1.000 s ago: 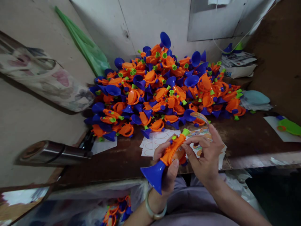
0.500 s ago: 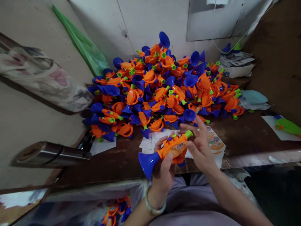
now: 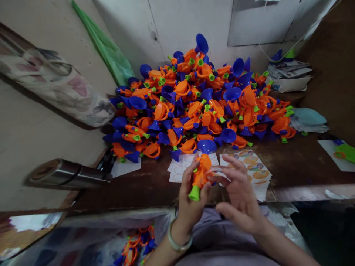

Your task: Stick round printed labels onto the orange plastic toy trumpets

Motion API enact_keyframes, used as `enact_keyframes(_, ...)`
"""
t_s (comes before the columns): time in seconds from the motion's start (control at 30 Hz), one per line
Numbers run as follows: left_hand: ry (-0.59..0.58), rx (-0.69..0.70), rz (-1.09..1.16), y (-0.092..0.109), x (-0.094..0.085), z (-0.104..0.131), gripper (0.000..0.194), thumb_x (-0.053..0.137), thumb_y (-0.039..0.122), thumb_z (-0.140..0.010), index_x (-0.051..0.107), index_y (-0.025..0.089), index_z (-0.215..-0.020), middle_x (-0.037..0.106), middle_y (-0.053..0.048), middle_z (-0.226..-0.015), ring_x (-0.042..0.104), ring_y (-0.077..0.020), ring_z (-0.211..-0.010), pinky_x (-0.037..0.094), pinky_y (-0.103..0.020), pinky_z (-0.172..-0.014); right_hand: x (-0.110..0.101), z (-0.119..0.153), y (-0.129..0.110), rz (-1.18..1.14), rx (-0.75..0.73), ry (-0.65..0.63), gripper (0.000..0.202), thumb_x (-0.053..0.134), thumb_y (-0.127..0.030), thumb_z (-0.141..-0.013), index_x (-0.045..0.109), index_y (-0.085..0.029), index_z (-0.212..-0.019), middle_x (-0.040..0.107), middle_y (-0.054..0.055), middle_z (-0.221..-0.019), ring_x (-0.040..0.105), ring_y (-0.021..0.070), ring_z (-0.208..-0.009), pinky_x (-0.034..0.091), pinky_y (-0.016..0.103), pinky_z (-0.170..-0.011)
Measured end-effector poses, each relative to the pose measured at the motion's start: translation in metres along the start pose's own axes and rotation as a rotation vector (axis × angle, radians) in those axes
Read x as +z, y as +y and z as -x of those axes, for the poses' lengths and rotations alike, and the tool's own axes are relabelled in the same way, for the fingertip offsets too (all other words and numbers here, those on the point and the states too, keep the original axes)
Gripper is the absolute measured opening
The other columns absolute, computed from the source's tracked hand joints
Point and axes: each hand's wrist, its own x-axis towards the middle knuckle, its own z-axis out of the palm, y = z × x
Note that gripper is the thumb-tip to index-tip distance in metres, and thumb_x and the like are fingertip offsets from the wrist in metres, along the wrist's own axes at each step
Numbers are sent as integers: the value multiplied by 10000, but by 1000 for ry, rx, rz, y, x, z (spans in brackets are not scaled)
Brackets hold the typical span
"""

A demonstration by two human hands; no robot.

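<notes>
With the held toy trumpet (image 3: 203,171) as the clock's centre and twelve toward the wall, a lined bin (image 3: 163,211) with more trumpets in it sits below the counter at eight o'clock. Nearer the trumpet, the left hand (image 3: 191,195) comes in from seven, clamped around the orange body, thumb on the near side and fingers wrapped round the far-left side. A steady hold probably depends on this hand: best to grip firmly, yet keep the thumb off the flat side so that it lies open to the other fingers. The right hand (image 3: 241,195) is at four o'clock, fingers spread and bent toward ten, thumb held well apart from them; it grips nothing that shows, and whether the fingertips touch the body cannot be told. A light touch there should serve better than a push, which could roll the toy in the left palm.

The trumpet is above the counter's front edge, lime mouthpiece (image 3: 194,193) at seven, blue bell (image 3: 207,146) at twelve. Beyond, on the counter (image 3: 155,192), lie circle-outlined sheets (image 3: 177,173) at nine and colour-printed sheets (image 3: 259,168) at three. Farthest, a trumpet heap (image 3: 194,107) fills eleven to one.
</notes>
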Motion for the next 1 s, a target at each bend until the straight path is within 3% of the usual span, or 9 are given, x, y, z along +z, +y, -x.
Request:
enact_keyframes(0.13,-12,-148,222,6,0,-3,533,781,325,-967,658,366,-1484,603,-71,-1618,591,-305,-1478,524,-403,-1201,-8,-18,-1,-204,139,161,41,768,-323,-991,754,-318,-1029,720,-2,-990,727,114,-811,631,183,-684)
enact_keyframes(0.2,-41,-162,304,10,2,-2,554,812,321,-938,671,375,-1471,620,-60,-1604,609,-304,-1459,526,-391,-1196,-9,-25,-1,-205,203,205,79,826,-267,-932,751,-287,-919,705,-44,-793,670,76,-656,579,125,-603)
enact_keyframes(0.33,-128,-128,377,16,4,-1,578,847,339,-898,688,371,-1453,634,-52,-1591,620,-311,-1447,520,-391,-1199,-3,-28,-1,-239,276,238,130,872,-235,-851,745,-260,-867,722,-52,-755,662,64,-606,568,115,-578)
enact_keyframes(0.53,-181,-84,324,19,6,-3,594,862,319,-890,680,381,-1453,575,-39,-1649,595,-292,-1472,496,-366,-1217,0,-28,-4,-199,277,274,133,859,-213,-834,732,-251,-847,716,-50,-732,656,67,-593,555,116,-563)
enact_keyframes(0.67,-171,-69,289,20,10,-4,583,864,291,-891,684,398,-1435,588,-35,-1636,631,-278,-1437,530,-355,-1182,1,-28,-3,-116,225,282,124,846,-236,-859,723,-251,-859,714,-40,-735,660,89,-606,569,145,-569)
enact_keyframes(0.87,-106,-77,157,21,10,-4,475,810,325,-938,708,371,-1399,619,-56,-1603,609,-326,-1457,493,-493,-1231,2,-25,-2,-58,180,266,109,811,-260,-908,704,-253,-888,703,-34,-743,646,108,-598,554,177,-543)
enact_keyframes(1.0,-81,-86,128,19,10,-4,445,796,348,-947,720,344,-1386,630,-71,-1591,601,-340,-1465,494,-513,-1233,2,-25,-1,-42,166,260,107,800,-211,-896,703,-257,-884,702,-39,-741,639,106,-592,542,178,-538)
